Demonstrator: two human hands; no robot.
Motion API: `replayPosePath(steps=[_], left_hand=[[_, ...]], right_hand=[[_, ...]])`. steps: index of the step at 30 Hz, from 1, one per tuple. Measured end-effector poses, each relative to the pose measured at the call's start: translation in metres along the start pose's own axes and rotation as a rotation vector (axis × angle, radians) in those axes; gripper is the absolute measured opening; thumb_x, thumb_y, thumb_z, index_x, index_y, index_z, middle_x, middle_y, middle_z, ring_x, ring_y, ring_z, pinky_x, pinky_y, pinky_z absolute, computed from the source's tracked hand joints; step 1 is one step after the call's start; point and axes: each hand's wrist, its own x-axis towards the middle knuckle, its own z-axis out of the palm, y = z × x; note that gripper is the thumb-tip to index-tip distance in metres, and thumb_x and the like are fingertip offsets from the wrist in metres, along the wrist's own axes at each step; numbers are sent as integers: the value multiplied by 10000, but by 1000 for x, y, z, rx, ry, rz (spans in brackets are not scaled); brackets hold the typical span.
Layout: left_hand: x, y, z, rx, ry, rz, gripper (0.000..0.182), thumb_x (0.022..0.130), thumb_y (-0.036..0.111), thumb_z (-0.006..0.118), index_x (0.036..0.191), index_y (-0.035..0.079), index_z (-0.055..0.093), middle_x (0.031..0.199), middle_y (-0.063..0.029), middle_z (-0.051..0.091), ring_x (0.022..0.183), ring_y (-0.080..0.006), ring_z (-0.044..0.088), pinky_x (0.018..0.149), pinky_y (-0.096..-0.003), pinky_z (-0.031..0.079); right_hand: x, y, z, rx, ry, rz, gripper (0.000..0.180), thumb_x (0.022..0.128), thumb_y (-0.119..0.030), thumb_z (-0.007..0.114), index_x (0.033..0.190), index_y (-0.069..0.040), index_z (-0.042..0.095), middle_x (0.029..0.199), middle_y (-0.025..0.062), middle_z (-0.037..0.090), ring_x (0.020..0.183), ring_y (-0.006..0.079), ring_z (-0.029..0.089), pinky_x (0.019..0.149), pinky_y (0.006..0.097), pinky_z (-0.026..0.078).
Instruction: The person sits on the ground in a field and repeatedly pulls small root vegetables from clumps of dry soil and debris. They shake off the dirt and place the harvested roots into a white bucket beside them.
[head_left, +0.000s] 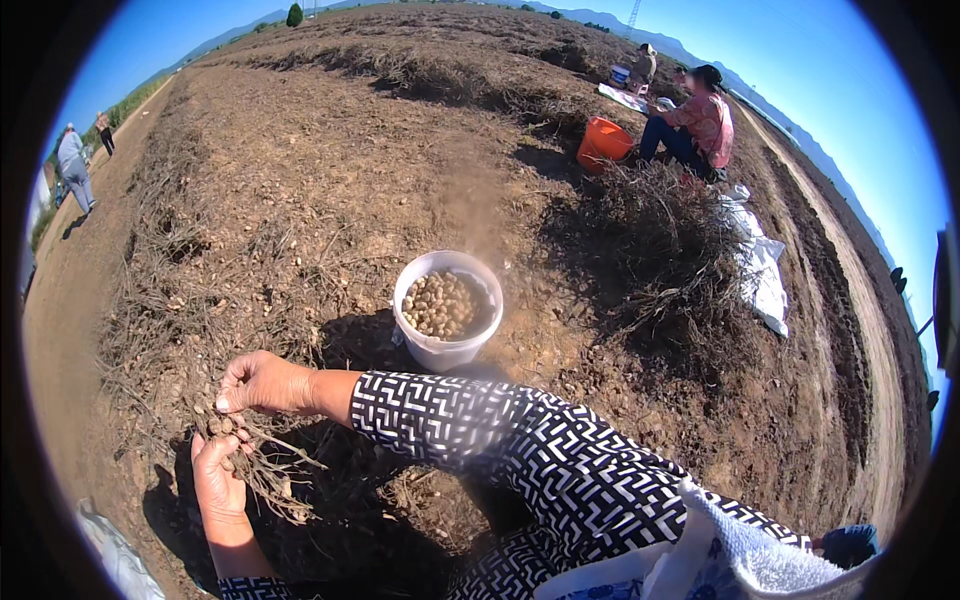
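Observation:
My left hand (219, 480) grips a bunch of dried peanut plant (274, 480), its thin stems fanning out to the right. Several peanut pods (219, 426) show between my two hands. My right hand (266, 384) reaches over from the right, its thumb and fingers pinched at the top of this pod cluster; exactly which part the fingertips hold is partly hidden. Beyond my right forearm, a white plastic bucket (448, 355) stands upright on the soil, with many peanuts (441, 304) inside.
Dried plants lie heaped (667, 255) to the right, beside a white sack (761, 262). Behind the heap a seated person (701, 124) is near an orange bucket (602, 142); another person (643, 66) sits farther back. Two people (75, 169) are on the dirt track at left.

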Motion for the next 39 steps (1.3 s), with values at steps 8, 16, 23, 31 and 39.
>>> replayPosePath(steps=[8,16,23,31,39], left_hand=[[6,-6,-13,-96,20,-50,304,771,-17,589,1074,-18,571,880,-127,680,739,-206,645,667,-330,537],[8,8,-2,-116,56,-94,311,838,-44,602,1140,-21,534,970,-126,675,854,-202,660,712,-312,538],[21,-14,-8,64,1,-13,390,837,-30,592,1214,35,517,1050,-58,622,911,-137,602,799,-278,467],[21,-2,-13,-124,-16,-81,406,794,-17,580,1195,-27,518,1088,-116,610,967,-205,608,822,-313,490],[12,9,-14,-338,-21,-76,35,851,63,580,848,45,610,916,-53,651,917,-181,618,901,-335,478]], right_hand=[[-12,-9,11,34,168,251,469,785,-479,795,799,-18,711,734,91,665,672,170,591,639,331,492],[-8,-39,-22,604,99,347,311,905,-354,693,867,-70,574,720,31,599,544,117,584,349,177,373],[-10,-16,24,101,135,264,210,807,-182,808,835,-62,638,694,10,620,527,87,526,421,211,369],[-2,-29,-6,598,53,169,47,924,-96,625,931,-63,591,801,9,579,588,105,531,465,190,375],[-17,-28,32,238,62,508,23,842,-56,607,839,-36,619,736,55,599,555,129,553,378,199,320]])
